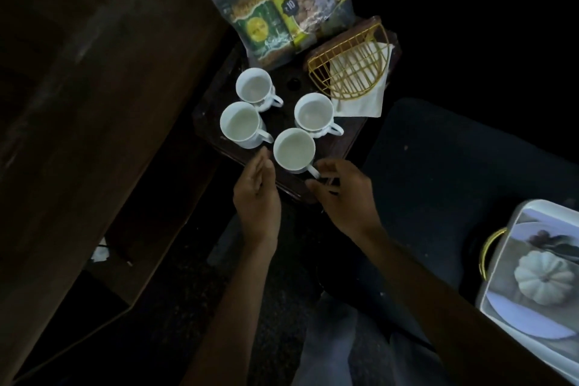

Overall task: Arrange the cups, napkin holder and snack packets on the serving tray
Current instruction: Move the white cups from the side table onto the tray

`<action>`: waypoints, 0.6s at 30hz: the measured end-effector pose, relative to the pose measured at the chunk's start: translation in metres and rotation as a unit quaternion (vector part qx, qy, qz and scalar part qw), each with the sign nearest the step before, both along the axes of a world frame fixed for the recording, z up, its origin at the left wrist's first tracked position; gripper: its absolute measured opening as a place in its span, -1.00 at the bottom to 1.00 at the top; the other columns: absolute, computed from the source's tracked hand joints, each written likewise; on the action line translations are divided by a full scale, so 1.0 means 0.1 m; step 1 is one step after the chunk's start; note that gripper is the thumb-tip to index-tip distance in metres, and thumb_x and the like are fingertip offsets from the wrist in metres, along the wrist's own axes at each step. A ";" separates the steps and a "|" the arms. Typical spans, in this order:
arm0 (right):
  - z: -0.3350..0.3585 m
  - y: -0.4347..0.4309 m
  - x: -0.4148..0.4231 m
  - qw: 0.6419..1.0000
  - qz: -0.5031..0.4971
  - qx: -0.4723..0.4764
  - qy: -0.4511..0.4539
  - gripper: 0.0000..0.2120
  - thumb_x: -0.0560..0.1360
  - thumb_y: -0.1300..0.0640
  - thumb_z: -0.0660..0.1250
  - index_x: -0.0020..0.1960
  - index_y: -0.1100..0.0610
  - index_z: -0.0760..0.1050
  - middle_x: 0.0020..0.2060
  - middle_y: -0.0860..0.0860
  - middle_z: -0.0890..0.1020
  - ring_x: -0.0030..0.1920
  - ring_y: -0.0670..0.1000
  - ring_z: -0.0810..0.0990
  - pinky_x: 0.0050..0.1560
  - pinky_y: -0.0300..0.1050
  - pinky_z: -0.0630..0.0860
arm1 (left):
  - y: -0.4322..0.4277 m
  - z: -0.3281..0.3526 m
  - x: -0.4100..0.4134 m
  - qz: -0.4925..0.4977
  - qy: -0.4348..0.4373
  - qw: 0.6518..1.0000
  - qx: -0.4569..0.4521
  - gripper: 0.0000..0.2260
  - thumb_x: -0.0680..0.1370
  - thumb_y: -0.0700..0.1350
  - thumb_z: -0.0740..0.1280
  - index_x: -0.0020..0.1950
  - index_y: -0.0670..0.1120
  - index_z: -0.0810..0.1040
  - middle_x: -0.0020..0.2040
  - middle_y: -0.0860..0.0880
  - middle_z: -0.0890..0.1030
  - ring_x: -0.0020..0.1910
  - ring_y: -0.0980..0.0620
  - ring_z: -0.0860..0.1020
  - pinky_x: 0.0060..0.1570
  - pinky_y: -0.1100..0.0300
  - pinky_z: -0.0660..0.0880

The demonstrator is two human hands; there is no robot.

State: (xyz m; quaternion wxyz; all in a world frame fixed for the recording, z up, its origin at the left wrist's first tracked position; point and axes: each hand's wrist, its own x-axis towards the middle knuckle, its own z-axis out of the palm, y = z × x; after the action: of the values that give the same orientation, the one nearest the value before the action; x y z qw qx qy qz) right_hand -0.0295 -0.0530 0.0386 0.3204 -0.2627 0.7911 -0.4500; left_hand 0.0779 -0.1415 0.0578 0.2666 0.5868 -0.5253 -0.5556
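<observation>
Several white cups stand upright in a cluster on a dark wooden tray (340, 147). The nearest cup (294, 149) has its handle turned toward me. The thumb and fingers of my right hand (341, 194) close around that handle. My left hand (257, 194) hovers just left of the same cup, fingers loosely apart and holding nothing. A clear bag of snack packets (275, 6) leans at the tray's far end. Beside it, a gold wire napkin holder (354, 63) lies over a white napkin (363, 103).
A white tray with a gold handle (513, 229) and a pumpkin picture sits at the right edge. A dark wooden furniture panel (94, 103) runs along the left. A dark seat cushion (438, 166) lies right of the wooden tray. My legs are below.
</observation>
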 end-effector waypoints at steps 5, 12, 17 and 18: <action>-0.06 -0.09 0.02 1.000 0.002 0.009 0.005 -0.80 0.46 0.22 0.47 0.06 0.22 0.59 -0.01 0.06 0.64 -0.01 -0.09 0.62 -0.03 -0.20 0.64 | 0.00 -0.01 -0.07 0.007 0.006 1.000 0.015 -0.71 0.66 -0.16 0.27 0.38 -0.09 0.57 0.30 -0.03 0.65 0.30 0.08 0.59 0.34 -0.06 0.52; -0.03 -0.01 0.01 0.996 0.021 -0.016 0.088 -0.98 0.47 0.31 0.43 -0.10 0.24 0.61 -0.22 0.04 0.66 -0.20 -0.04 0.62 -0.20 -0.08 0.57 | 0.08 0.06 -0.04 0.020 0.014 0.999 0.037 -0.76 0.66 -0.16 0.28 0.29 -0.10 0.62 0.21 -0.01 0.68 0.23 0.05 0.63 0.29 -0.06 0.56; 0.02 0.28 -0.02 0.999 0.013 -0.026 0.042 -0.95 0.48 0.30 0.43 -0.07 0.19 0.63 -0.19 -0.02 0.67 -0.16 -0.14 0.64 -0.16 -0.18 0.60 | 0.26 0.18 -0.01 0.023 0.035 0.998 0.039 -0.78 0.67 -0.15 0.27 0.27 -0.12 0.61 0.13 0.08 0.68 0.16 0.16 0.65 0.17 0.15 0.61; 0.03 0.37 -0.03 0.999 0.012 -0.026 0.033 -0.95 0.48 0.28 0.43 -0.08 0.18 0.63 -0.19 -0.02 0.68 -0.15 -0.12 0.65 -0.15 -0.12 0.61 | 0.31 0.20 -0.03 0.018 0.039 0.998 0.041 -0.77 0.67 -0.15 0.26 0.30 -0.12 0.59 0.16 0.08 0.67 0.17 0.19 0.64 0.16 0.17 0.61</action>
State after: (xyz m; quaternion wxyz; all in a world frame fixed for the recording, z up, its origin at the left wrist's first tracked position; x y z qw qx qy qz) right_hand -0.0329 -0.0159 0.0415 0.2928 -0.2954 0.7857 -0.4579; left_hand 0.0751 -0.1103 0.0782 0.2729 0.5845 -0.4803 -0.5943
